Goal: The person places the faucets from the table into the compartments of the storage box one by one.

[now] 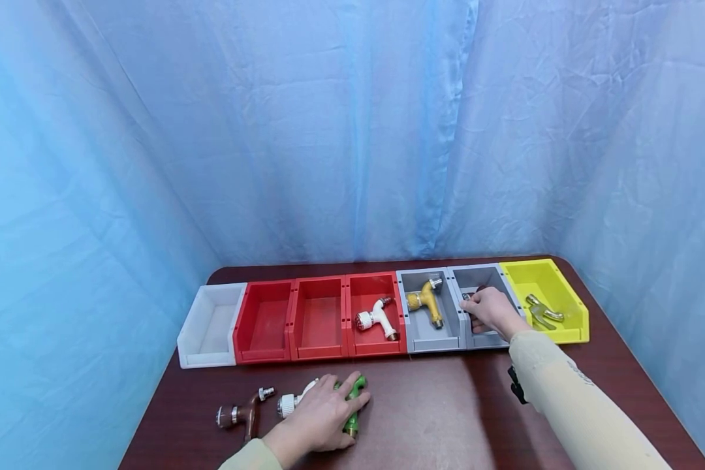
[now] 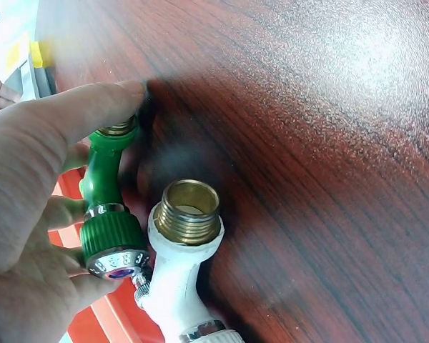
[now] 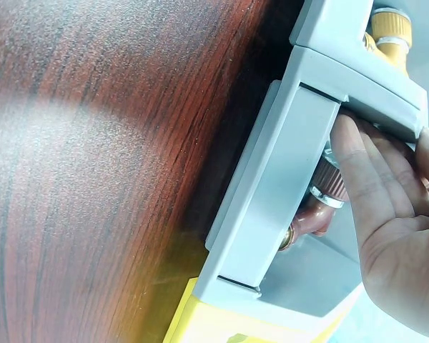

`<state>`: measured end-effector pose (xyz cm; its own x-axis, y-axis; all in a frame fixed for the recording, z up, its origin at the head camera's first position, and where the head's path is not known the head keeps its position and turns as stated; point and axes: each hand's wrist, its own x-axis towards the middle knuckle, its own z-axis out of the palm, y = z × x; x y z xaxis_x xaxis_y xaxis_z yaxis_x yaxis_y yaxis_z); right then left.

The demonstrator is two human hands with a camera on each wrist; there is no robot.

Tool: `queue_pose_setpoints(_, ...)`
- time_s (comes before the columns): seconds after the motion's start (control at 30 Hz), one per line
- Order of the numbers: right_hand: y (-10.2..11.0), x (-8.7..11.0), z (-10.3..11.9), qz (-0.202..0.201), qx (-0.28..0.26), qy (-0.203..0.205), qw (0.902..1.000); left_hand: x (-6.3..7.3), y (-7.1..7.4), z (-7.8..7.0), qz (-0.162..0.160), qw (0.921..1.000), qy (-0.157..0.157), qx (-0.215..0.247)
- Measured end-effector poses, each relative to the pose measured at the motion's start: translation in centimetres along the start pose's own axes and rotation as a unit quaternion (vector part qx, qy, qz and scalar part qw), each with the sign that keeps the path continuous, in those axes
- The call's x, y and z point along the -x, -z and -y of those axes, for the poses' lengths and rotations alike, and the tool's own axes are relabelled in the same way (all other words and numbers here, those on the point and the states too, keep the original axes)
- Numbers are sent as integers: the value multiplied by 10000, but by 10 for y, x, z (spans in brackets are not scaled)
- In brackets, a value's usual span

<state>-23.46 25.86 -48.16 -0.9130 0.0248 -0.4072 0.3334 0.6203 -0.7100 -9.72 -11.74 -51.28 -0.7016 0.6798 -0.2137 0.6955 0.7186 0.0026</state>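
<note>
My left hand point(image 1: 323, 414) is over a green tap point(image 2: 111, 171) on the table, the thumb across its brass threaded end and the fingers along its far side. A white tap point(image 2: 175, 286) lies beside it, partly hidden by the hand in the head view. Further left is a brown tap point(image 1: 247, 414). My right hand point(image 1: 493, 310) reaches into a grey bin point(image 3: 272, 179). Inside that bin lies a reddish-brown tap point(image 3: 322, 196), partly behind the right fingers, which look fairly straight; the thumb stands apart from them.
Bins stand in a row along the back: a white bin point(image 1: 208, 359), red bins point(image 1: 264, 356), grey ones and a yellow bin point(image 1: 576, 333). They hold another white tap point(image 1: 378, 320), a yellow tap point(image 1: 427, 303) and a brass-coloured tap point(image 1: 543, 312). A blue curtain point(image 1: 329, 130) hangs behind.
</note>
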Motion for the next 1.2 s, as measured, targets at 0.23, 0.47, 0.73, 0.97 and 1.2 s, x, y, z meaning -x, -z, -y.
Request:
queue_pose_setpoints(0.23, 0, 1, 0, -7, 23, -13, 10000, 1, 6, 1, -172, 9998, -65, -27)
queue_pose_setpoints(0.47, 0, 4, 1, -26, 2, 40, 10000, -2, 19, 3, -107, 9999, 72, 79)
queue_pose_setpoints(0.73, 0, 4, 2, -22, -17, 10, 10000, -4, 31, 10, -392, 9986, 322, 177)
queue_pose_setpoints(0.97, 1, 3, 2, -12, -8, -8, 10000, -6, 45, 20, -812, 9958, 404, 135)
queue_pose_setpoints(1.2, 1, 1, 1, -30, -10, -141, 9999, -7, 56, 28, -1106, 9919, 591, 184)
